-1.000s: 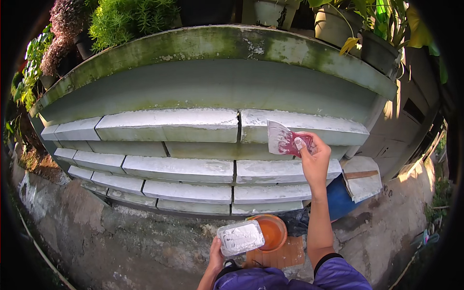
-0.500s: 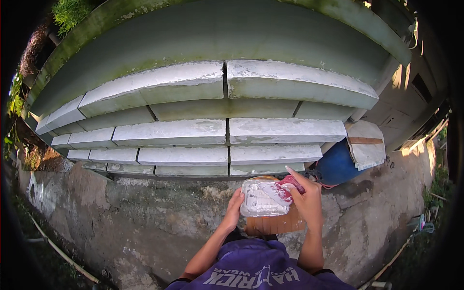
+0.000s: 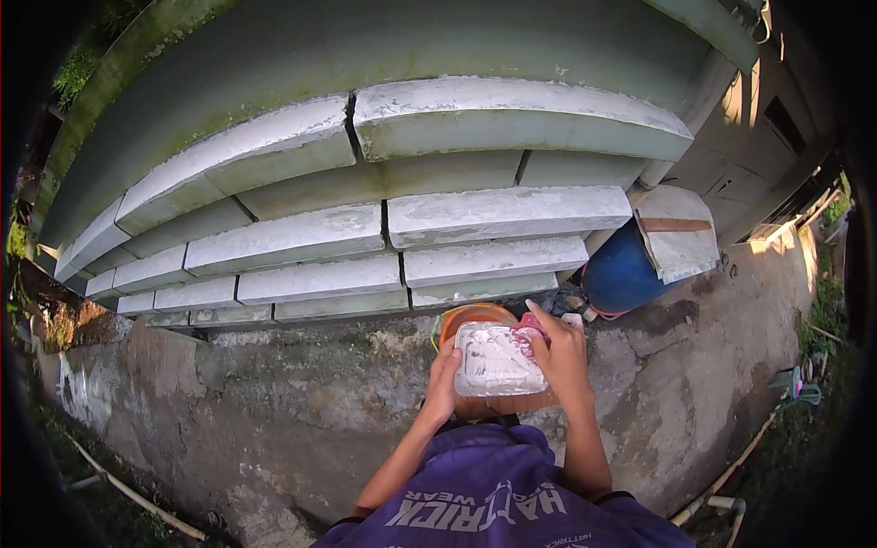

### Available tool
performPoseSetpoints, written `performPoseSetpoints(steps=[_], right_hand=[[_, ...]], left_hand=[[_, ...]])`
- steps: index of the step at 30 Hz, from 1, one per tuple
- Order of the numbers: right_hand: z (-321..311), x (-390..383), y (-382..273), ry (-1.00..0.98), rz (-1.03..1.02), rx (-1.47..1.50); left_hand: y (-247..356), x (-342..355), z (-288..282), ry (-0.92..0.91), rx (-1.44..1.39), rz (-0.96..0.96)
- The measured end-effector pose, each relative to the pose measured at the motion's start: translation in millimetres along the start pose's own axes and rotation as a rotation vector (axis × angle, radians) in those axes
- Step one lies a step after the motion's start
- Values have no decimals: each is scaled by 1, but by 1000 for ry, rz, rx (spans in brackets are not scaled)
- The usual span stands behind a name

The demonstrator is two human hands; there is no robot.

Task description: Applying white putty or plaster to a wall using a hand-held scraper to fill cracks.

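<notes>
as left hand (image 3: 443,380) clasps tray (image 3: 501,390) from left, right hand (image 3: 564,363) curls around red scraper (image 3: 527,328)

An outdoor yard or passage beside a building, shown in daylight: weathered concrete ground (image 3: 301,411) runs along the foot of a pale green wall (image 3: 411,46) built with stepped ledges (image 3: 521,100). Green stains mark the masonry, and patches of sunlight strike the wall at far right. A blue drum (image 3: 626,274) stands near a pipe (image 3: 653,173), with leaves (image 3: 78,78) at upper left and grass (image 3: 831,301) at the right edge.
</notes>
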State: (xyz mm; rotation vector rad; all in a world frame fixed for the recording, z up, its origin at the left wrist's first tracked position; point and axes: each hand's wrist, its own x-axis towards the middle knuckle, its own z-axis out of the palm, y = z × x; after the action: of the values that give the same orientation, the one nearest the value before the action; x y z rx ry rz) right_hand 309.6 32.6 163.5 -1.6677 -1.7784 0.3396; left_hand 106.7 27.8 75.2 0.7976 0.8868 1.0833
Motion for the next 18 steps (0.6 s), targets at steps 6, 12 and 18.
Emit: performPoseSetpoints(steps=[6,12,18], right_hand=[[-16,15,25,-50,6,124],[-29,28,43,-112,-62,117],[-28,45,72,-325,-28,314]], left_hand=[[0,2,25,0,5,-4],[-5,7,51,45,-9,0],[-9,11,70,27,62,5]])
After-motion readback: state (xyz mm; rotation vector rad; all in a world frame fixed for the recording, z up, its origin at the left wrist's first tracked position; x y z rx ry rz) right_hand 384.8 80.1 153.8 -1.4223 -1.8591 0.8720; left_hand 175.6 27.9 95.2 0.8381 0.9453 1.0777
